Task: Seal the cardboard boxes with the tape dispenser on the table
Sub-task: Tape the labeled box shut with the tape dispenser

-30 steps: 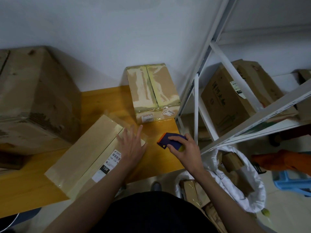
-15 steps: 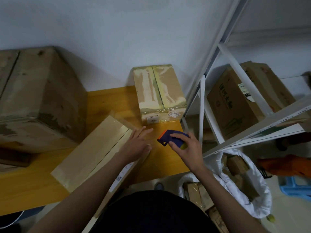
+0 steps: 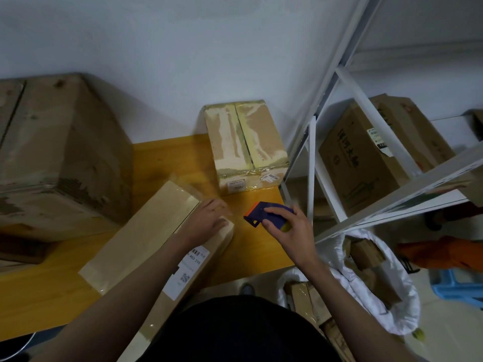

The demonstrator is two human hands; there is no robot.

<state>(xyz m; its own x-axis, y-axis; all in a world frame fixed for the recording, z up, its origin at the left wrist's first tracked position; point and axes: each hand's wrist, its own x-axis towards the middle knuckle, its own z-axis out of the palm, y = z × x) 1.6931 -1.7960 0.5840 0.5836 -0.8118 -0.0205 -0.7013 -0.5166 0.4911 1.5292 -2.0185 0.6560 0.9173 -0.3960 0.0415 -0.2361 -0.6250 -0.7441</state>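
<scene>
**Dim indoor lighting, wide-angle distortion**

Light is low and even; the white wall [image 3: 183, 48] darkens toward the frame corners. A soft shadow falls beside the large cardboard box [image 3: 60, 152]. Shelf uprights [image 3: 339, 74] bow from lens distortion. The left hand [image 3: 206, 223] shows slight motion blur; tape on the flat box [image 3: 146, 231] gives faint glare.

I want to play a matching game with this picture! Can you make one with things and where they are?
Things:
1. long flat cardboard box
2. blue and orange tape dispenser
3. small taped-up cardboard box
4. big printed cardboard box

Places:
A. on the white metal shelf
B. under the left hand
C. standing by the wall
D. in the right hand

Pairs: 1-B, 2-D, 3-C, 4-A
</scene>
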